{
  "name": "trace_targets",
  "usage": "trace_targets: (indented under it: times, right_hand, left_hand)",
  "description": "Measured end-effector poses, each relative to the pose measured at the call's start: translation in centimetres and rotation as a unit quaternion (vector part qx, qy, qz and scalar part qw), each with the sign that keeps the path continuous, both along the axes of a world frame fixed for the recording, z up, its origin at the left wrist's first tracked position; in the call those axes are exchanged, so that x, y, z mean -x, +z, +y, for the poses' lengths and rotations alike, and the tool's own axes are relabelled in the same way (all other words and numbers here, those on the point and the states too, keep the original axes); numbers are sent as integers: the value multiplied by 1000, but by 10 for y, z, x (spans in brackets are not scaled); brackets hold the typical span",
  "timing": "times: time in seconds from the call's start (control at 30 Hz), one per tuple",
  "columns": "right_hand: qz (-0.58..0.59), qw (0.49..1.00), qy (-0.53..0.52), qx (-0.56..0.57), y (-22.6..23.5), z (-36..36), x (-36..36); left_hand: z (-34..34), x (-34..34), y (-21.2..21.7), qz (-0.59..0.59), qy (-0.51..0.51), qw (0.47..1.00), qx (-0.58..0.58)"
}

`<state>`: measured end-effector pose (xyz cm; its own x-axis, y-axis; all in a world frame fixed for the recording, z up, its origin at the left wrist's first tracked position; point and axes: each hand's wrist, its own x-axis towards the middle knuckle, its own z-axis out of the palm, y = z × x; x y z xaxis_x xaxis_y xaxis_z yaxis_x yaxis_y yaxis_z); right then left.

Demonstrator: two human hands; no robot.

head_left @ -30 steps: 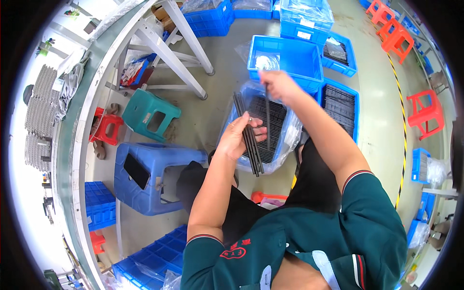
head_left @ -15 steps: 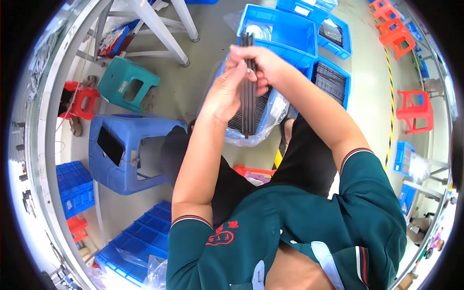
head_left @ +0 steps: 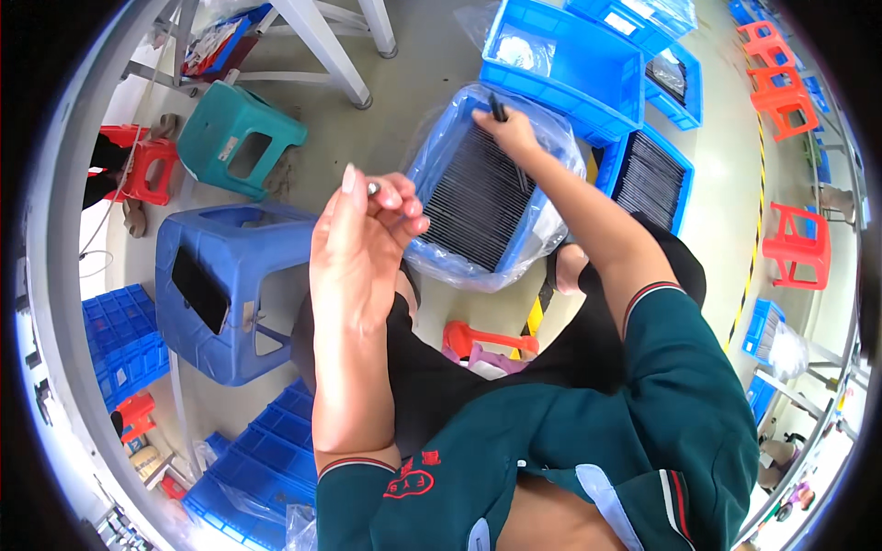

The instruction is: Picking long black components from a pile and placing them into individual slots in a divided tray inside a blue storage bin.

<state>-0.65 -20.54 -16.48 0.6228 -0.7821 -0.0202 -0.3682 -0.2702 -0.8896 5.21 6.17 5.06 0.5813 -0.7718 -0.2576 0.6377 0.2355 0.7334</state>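
Note:
My right hand [head_left: 511, 134] is closed around several thin black rods [head_left: 497, 106], over the far right part of a blue bin [head_left: 448, 118] lined with clear plastic. Their lower ends point down into the bin, beside many dark rods [head_left: 478, 207] lying in close rows. To the left of the bin, my left hand [head_left: 360, 230] is raised, palm turned up and fingers curled. A small dark thing with a shiny end [head_left: 373, 188] shows between its thumb and fingers; its kind cannot be made out.
Beyond the lined bin stands a blue crate [head_left: 588, 96] with clear plastic inside. A second bin of dark rods [head_left: 650, 174] is at its right. On my left are a blue stool [head_left: 207, 344] bearing a black phone [head_left: 200, 289], and a green stool [head_left: 207, 138].
My hands have parted. The right hand has carried the rods from upright between both hands down to the bin, while the left has moved left and nearer. The view has shifted slightly.

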Motion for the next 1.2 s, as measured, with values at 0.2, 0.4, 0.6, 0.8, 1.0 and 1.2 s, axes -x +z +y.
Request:
trace_targets:
  times: [0.2, 0.4, 0.6, 0.8, 1.0, 1.2]
  right_hand:
    - [186, 980, 65, 2, -81, 31, -1]
    - [318, 946, 35, 49, -128, 45, 0]
    - [375, 911, 97, 138, -169, 60, 2]
    - [402, 892, 76, 194, -172, 70, 13]
    - [438, 870, 66, 219, -162, 65, 35]
    - [417, 871, 79, 246, -162, 55, 57]
  left_hand:
    - [11, -4, 1, -11, -18, 1000, 2]
    - [8, -3, 0, -31, -7, 999, -24]
    - [6, -5, -1, -31, -3, 998, -53]
    - [9, -6, 1, -22, -3, 998, -54]
    - [13, -6, 5, -27, -8, 998, -48]
    - [14, -3, 6, -19, -14, 999, -35]
